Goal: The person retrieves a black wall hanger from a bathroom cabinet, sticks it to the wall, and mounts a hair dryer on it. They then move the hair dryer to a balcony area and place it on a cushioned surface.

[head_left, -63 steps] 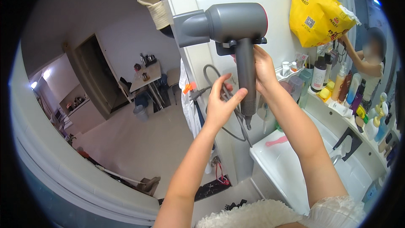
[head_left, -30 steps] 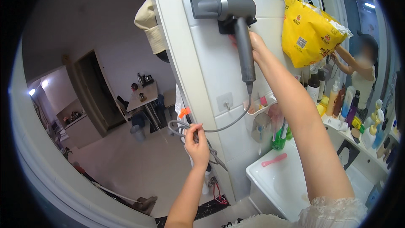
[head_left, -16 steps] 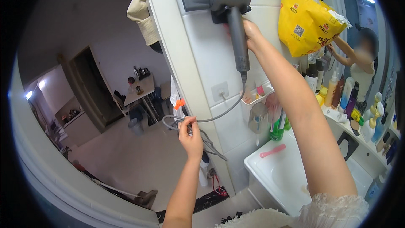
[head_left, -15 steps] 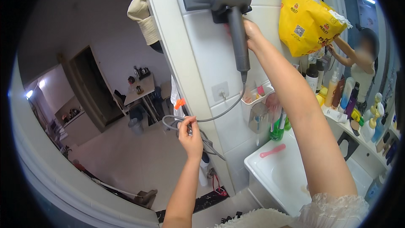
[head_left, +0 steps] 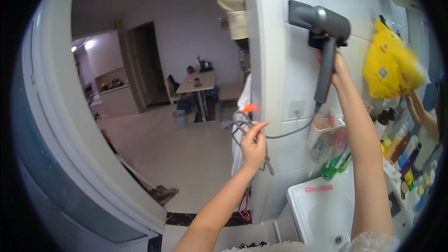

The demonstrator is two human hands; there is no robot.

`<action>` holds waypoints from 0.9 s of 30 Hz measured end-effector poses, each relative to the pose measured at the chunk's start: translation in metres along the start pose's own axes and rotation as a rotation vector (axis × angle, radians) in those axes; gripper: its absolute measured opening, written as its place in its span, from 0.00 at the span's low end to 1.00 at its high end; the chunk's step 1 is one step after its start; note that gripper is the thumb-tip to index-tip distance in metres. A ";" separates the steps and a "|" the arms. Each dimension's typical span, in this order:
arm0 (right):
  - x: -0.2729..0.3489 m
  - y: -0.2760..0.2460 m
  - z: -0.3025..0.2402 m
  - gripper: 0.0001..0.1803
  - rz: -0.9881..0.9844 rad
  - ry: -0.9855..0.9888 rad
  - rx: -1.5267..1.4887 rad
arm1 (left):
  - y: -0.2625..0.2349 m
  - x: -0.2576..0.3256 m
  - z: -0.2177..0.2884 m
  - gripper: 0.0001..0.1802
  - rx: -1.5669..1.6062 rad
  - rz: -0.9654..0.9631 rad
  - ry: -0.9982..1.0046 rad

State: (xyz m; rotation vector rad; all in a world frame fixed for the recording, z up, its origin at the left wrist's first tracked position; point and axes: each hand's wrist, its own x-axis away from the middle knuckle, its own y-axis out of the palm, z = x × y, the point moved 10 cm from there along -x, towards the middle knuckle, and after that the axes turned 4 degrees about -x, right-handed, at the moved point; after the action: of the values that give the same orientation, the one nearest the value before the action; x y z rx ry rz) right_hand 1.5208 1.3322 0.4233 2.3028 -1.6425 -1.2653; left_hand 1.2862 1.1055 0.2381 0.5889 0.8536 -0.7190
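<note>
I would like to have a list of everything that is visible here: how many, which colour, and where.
hair dryer: 1, grey, at the wall
cable: 1, grey, from hair dryer's lower end
bag: 1, yellow, right of hair dryer
sink: 1, white, lower right
slim tool: 1, pink, on sink's edge
container: at least 1, green, by sink
bottles: several, mixed colours, far right
hat: 1, cream, upper middle
cloth: 1, white, below hat
table: 1, pale, far room
bin: 1, grey, left of table's legs
other things: small or blurred, not counted
left hand: 1, bare, holding looped cable
right hand: 1, bare, partly behind hair dryer's handle
</note>
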 end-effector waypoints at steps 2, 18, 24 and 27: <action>0.028 0.017 0.001 0.13 0.007 -0.043 -0.017 | -0.005 0.001 -0.004 0.18 -0.023 -0.018 -0.009; 0.265 0.158 0.226 0.11 -0.121 0.293 -0.285 | -0.112 0.036 0.009 0.55 -0.279 -0.004 -0.246; 0.341 0.238 0.290 0.10 -0.186 0.562 -0.437 | -0.214 0.041 0.015 0.48 -0.369 0.164 -0.271; 0.370 0.266 0.321 0.10 -0.209 0.666 -0.460 | -0.259 0.051 0.002 0.45 -0.475 0.164 -0.317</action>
State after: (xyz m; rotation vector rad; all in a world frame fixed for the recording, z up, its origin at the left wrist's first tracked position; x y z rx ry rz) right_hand 1.1522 1.0468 0.1171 2.2653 -0.8193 -0.6676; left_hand 1.1127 0.9260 0.1516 0.1109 0.6396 -0.4219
